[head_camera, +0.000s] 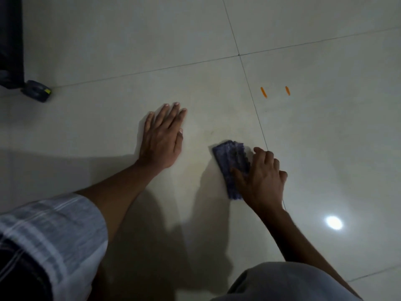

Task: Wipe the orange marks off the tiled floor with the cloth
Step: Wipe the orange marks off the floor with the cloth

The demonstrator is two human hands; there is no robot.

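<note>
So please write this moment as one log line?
left hand: flat on tiled floor | right hand: pressing blue cloth | orange marks: two remain, beyond grout line

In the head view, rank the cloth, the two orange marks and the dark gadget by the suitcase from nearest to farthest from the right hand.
1. Cloth: held under the right hand, on its left.
2. Left orange mark: ahead, just past the grout line.
3. Right orange mark: ahead, slightly farther right; nearly level with the other mark.
4. Dark gadget: far left, by the suitcase.
</note>
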